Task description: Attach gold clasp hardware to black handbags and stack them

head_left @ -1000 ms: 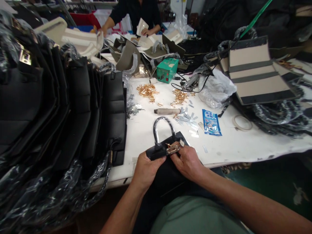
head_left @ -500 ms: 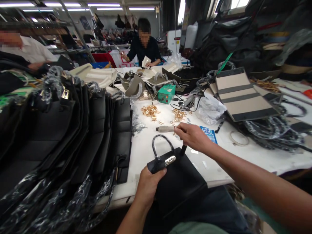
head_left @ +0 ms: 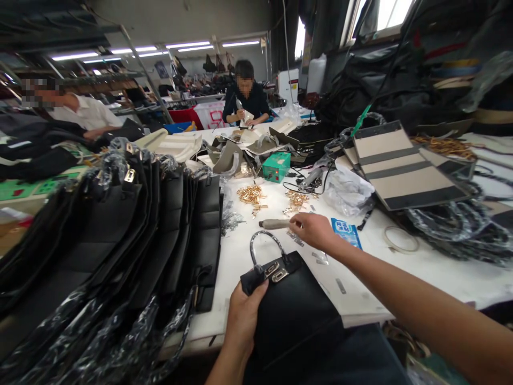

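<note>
Pinching the smooth black leather-like handbag [head_left: 296, 310] at six o'clock is the left hand [head_left: 245, 310]; the right hand [head_left: 315, 230], by the grey cylindrical rod [head_left: 276, 224] toward twelve o'clock, hides its grip. Likely light, semi-stiff, the bag suits top-edge gripping.

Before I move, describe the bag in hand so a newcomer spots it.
Find the white table, then the row of black bags on its left. Right of that row is the bag: unlike those, it's held in the left hand.

Remotely, I'm viewing a boxy, matt black leather-look handbag [head_left: 294, 315] with shiny pale-gold oblong metal plates [head_left: 279, 275] and glossy clear plastic [head_left: 280, 244] wrapping its arched black handle [head_left: 266, 232]
</note>
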`<state>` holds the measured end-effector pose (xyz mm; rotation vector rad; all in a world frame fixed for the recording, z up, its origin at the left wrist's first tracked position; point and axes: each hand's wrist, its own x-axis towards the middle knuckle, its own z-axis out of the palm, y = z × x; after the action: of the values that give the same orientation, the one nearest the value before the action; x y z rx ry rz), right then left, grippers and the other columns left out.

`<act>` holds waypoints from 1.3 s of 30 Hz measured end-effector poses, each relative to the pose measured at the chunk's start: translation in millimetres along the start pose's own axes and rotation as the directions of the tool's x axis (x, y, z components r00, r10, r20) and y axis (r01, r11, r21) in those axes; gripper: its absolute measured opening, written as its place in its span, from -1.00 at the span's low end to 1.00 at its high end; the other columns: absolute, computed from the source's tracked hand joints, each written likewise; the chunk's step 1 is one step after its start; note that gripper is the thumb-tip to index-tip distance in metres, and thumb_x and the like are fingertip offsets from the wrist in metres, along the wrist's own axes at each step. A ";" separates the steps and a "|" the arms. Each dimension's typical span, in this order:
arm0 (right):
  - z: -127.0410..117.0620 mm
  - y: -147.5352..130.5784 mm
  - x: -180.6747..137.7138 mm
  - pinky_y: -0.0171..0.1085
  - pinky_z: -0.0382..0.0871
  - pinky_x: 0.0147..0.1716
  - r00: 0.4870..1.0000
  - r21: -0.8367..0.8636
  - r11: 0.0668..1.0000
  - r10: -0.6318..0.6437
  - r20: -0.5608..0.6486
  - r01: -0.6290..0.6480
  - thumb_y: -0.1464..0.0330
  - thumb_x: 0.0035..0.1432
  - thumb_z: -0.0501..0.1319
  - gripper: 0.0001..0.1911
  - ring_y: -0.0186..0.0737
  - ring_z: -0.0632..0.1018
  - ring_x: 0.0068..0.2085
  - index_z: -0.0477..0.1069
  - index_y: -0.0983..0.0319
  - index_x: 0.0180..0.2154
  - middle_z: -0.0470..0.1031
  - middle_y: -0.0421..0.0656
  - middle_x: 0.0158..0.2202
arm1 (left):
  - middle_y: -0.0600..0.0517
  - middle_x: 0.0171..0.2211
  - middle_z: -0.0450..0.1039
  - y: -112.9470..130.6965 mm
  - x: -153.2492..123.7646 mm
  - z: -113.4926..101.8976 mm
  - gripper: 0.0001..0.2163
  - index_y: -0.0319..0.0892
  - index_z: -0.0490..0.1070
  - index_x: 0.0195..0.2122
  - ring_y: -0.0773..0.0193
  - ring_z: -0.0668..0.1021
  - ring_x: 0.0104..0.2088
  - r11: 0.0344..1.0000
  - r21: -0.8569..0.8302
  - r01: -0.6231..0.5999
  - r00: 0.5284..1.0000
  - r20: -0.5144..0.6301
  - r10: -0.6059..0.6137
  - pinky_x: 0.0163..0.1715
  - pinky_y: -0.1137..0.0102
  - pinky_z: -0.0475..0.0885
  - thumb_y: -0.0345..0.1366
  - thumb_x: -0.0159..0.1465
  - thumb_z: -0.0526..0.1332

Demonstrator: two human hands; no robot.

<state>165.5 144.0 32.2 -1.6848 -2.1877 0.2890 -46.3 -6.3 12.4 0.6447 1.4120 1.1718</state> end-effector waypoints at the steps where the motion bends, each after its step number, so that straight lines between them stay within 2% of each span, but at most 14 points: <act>1: 5.6 4.7 -11.6 -0.32 0.18 -0.38 1.000 0.002 1.000 0.008 -0.004 -0.008 0.21 0.20 0.21 -0.80 -0.22 0.53 -0.30 0.56 0.11 -0.21 0.59 -0.22 -0.30 | -0.08 -0.06 0.59 -2.7 0.6 0.6 -0.52 -0.18 0.49 0.00 0.05 0.56 0.00 0.998 0.035 -0.042 0.998 -0.034 0.043 0.09 0.23 0.36 -0.14 0.06 0.42; 5: 29.0 12.1 -30.7 -0.31 0.22 -0.30 0.998 0.035 0.999 0.038 -0.058 -0.036 0.21 0.19 0.23 -0.77 -0.20 0.53 -0.23 0.54 0.12 -0.15 0.56 -0.18 -0.27 | -0.06 -0.05 0.57 -10.3 0.6 2.4 -0.41 -0.11 0.36 0.16 0.06 0.56 -0.01 0.972 0.191 -0.135 0.984 -0.087 0.153 0.08 0.24 0.37 -0.13 0.10 0.39; 8: 38.6 11.3 -25.8 -0.30 0.24 -0.27 0.994 0.078 0.996 0.049 -0.094 -0.042 0.23 0.20 0.23 -0.81 -0.18 0.52 -0.21 0.57 0.14 -0.22 0.55 -0.15 -0.27 | -0.04 0.01 0.54 -10.2 -0.1 2.7 -0.46 -0.05 0.38 0.14 0.05 0.50 0.08 0.955 0.249 -0.159 0.976 -0.105 0.190 0.13 0.25 0.31 -0.05 0.14 0.35; 12: 35.8 11.2 -23.6 -0.30 0.28 -0.24 0.990 0.165 0.986 0.047 -0.136 -0.024 0.29 0.20 0.22 -0.84 -0.20 0.52 -0.20 0.59 0.15 -0.29 0.56 -0.15 -0.27 | -0.06 0.10 0.48 -5.5 1.6 4.0 -0.55 -0.10 0.48 0.01 0.03 0.42 0.17 0.971 0.201 -0.131 0.984 -0.090 0.151 0.21 0.23 0.21 0.06 0.21 0.25; 15: 25.5 5.6 -32.5 -0.30 0.33 -0.21 0.983 0.240 0.971 0.033 -0.180 0.012 0.28 0.23 0.19 -0.81 -0.23 0.54 -0.22 0.58 0.15 -0.27 0.56 -0.16 -0.26 | -0.03 0.17 0.41 -2.2 4.6 8.0 -0.54 -0.05 0.45 0.06 0.05 0.35 0.24 0.965 0.205 -0.162 0.976 -0.113 0.188 0.25 0.24 0.15 0.05 0.21 0.25; 18: 17.1 -13.5 -48.4 -0.29 0.37 -0.28 0.980 0.449 0.890 0.017 -0.200 0.076 0.25 0.24 0.19 -0.79 -0.24 0.55 -0.32 0.56 0.17 -0.31 0.57 -0.18 -0.33 | 0.01 0.24 0.33 -2.2 6.4 13.2 -0.52 0.00 0.40 0.14 0.10 0.26 0.30 0.957 0.186 -0.223 0.959 -0.133 0.250 0.28 0.30 0.10 -0.01 0.21 0.29; 20: 17.3 -32.6 -61.0 -0.29 0.38 -0.32 0.984 0.617 0.781 0.015 -0.178 0.100 0.26 0.21 0.21 -0.81 -0.24 0.55 -0.36 0.55 0.18 -0.37 0.56 -0.20 -0.39 | 0.00 0.22 0.36 -4.7 6.2 14.8 -0.55 -0.02 0.41 0.13 0.12 0.30 0.28 0.967 0.126 -0.223 0.968 -0.086 0.235 0.27 0.32 0.13 -0.03 0.24 0.26; 22: 23.4 -52.4 -73.4 -0.29 0.39 -0.31 0.989 0.697 0.710 0.005 -0.145 0.098 0.28 0.20 0.23 -0.82 -0.23 0.56 -0.36 0.54 0.17 -0.40 0.56 -0.21 -0.40 | -0.03 0.16 0.43 -8.2 5.1 13.7 -0.60 -0.07 0.46 0.07 0.12 0.37 0.23 0.973 0.061 -0.223 0.974 -0.027 0.225 0.23 0.32 0.21 -0.02 0.27 0.22; 25: 39.0 -75.0 -87.8 -0.26 0.41 -0.27 0.988 0.688 0.720 0.018 -0.152 0.093 0.30 0.18 0.24 -0.85 -0.21 0.57 -0.34 0.55 0.16 -0.39 0.58 -0.20 -0.38 | -0.06 0.03 0.54 -12.0 3.0 8.6 -0.63 -0.13 0.51 -0.02 0.07 0.48 0.13 0.969 0.015 -0.247 0.969 0.016 0.247 0.17 0.28 0.29 -0.02 0.26 0.23; 28: 50.6 -84.3 -95.0 -0.27 0.40 -0.31 0.983 0.649 0.754 0.031 -0.183 0.097 0.34 0.15 0.25 -0.89 -0.21 0.57 -0.36 0.56 0.16 -0.38 0.58 -0.21 -0.40 | -0.08 -0.03 0.56 -12.1 1.8 4.1 -0.65 -0.16 0.53 -0.07 0.05 0.51 0.08 0.958 0.049 -0.284 0.959 0.026 0.283 0.16 0.25 0.31 -0.07 0.21 0.30; 31: 52.1 -82.8 -96.7 -0.27 0.39 -0.32 0.982 0.617 0.775 -0.029 -0.184 0.139 0.36 0.16 0.25 -0.90 -0.21 0.56 -0.36 0.56 0.15 -0.34 0.57 -0.20 -0.39 | -0.08 -0.02 0.55 -11.2 2.6 2.6 -0.68 -0.16 0.52 -0.07 0.06 0.50 0.08 0.944 0.099 -0.314 0.949 0.039 0.312 0.16 0.25 0.30 -0.12 0.21 0.31; 35: 52.3 -74.6 -96.8 -0.25 0.38 -0.22 0.968 0.554 0.796 -0.172 -0.181 0.245 0.33 0.21 0.23 -0.87 -0.20 0.56 -0.32 0.58 0.13 -0.29 0.58 -0.19 -0.38 | -0.08 -0.01 0.55 -14.7 8.7 2.4 -0.69 -0.16 0.52 -0.06 0.06 0.51 0.07 0.930 0.129 -0.344 0.939 0.061 0.339 0.16 0.22 0.29 -0.13 0.23 0.28; 39: 57.9 -69.2 -97.6 -0.27 0.35 -0.24 0.962 0.496 0.827 -0.189 -0.199 0.265 0.36 0.21 0.24 -0.86 -0.22 0.54 -0.34 0.57 0.14 -0.37 0.55 -0.19 -0.44 | -0.08 -0.02 0.55 -19.7 14.9 1.6 -0.68 -0.17 0.54 -0.09 0.05 0.51 0.06 0.916 0.170 -0.364 0.931 0.056 0.360 0.16 0.21 0.29 -0.14 0.17 0.34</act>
<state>102.3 35.0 -10.3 -1.0996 -1.9453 0.6132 -43.3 0.4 -11.2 1.0800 1.4246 1.3264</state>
